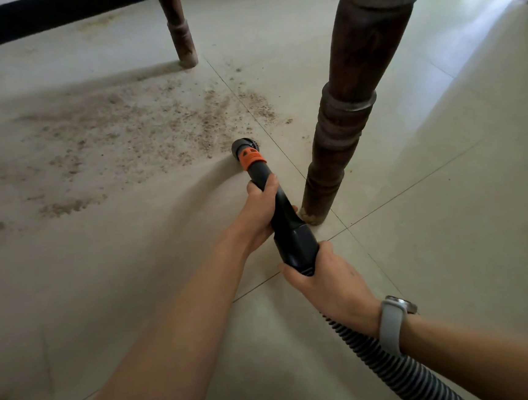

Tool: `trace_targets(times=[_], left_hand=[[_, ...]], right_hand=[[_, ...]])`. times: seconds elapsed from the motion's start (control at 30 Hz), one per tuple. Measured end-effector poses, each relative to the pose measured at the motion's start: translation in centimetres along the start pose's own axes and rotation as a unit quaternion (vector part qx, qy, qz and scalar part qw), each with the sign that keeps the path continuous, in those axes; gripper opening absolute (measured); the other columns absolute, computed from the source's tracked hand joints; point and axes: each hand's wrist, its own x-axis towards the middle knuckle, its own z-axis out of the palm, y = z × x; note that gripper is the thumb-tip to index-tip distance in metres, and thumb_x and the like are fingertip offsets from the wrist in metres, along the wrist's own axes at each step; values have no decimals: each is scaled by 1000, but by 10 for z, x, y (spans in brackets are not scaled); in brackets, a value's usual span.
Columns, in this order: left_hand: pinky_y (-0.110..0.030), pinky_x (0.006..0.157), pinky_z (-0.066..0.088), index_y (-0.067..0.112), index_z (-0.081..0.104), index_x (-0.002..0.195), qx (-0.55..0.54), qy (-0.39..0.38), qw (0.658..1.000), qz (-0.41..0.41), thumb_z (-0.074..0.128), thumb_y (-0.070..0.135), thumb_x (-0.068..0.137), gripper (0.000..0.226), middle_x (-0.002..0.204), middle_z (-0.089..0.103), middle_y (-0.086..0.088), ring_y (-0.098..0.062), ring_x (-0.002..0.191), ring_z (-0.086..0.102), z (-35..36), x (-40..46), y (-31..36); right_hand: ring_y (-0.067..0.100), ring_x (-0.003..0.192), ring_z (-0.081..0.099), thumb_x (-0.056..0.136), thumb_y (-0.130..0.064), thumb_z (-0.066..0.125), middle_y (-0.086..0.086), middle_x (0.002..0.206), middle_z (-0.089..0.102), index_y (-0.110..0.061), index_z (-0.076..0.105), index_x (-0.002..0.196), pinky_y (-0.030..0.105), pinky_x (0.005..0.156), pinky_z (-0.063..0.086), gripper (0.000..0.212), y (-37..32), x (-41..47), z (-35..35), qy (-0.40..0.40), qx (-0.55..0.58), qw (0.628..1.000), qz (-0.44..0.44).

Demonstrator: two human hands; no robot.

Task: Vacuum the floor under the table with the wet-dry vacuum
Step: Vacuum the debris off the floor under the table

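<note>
A black vacuum wand (285,220) with an orange collar (252,157) points away from me, its round nozzle (241,146) down on the pale tiled floor (417,218). My left hand (259,213) grips the wand's narrow middle. Behind it, my right hand (323,277), with a grey watch on its wrist, grips the wand's thick rear end where the ribbed hose (385,364) begins. Brown sawdust-like dirt (116,126) is spread over the floor to the left of and beyond the nozzle, whose tip sits at the dirt's near right edge.
A turned dark wooden table leg (343,103) stands just right of the wand, close to my left hand. A second leg (179,31) stands farther back. A black skirting strip (33,19) runs along the far wall. The hose trails off to the lower right.
</note>
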Motion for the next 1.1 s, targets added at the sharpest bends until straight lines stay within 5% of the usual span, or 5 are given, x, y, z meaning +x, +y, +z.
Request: trace_targets(times=[0.6, 0.8, 0.97, 1.1], left_hand=[[-41, 79, 56, 19, 13, 142, 140, -11, 990, 21, 39, 34, 100, 53, 96, 48, -8, -25, 78, 59, 18, 17, 1], [-44, 88, 53, 19, 13, 143, 156, -6, 987, 26, 39, 36, 100, 53, 100, 48, -7, -33, 103, 58, 11, 20, 1], [-35, 71, 57, 20, 9, 145, 140, -9, 990, 24, 39, 35, 100, 56, 98, 48, -7, -23, 80, 59, -2, 13, -2], [-30, 59, 55, 19, 13, 143, 137, 1, 990, 28, 39, 33, 100, 51, 95, 49, -8, -20, 69, 59, -13, 4, -5]], right_hand=[[13, 76, 59, 87, -49, 56, -2, 86, 56, -21, 35, 104, 27, 66, 53, 39, 10, 19, 14, -6, 151, 988, 38], [11, 77, 59, 89, -47, 55, -2, 91, 56, -23, 31, 107, 20, 63, 51, 39, 8, 24, 19, -34, 161, 986, 34], [9, 75, 57, 89, -47, 56, -2, 92, 56, -22, 32, 111, 15, 57, 46, 41, 2, 17, 28, -46, 166, 984, 31], [16, 80, 63, 87, -48, 58, 1, 93, 60, -20, 36, 112, 26, 66, 55, 44, 1, 11, 38, -49, 167, 984, 25]])
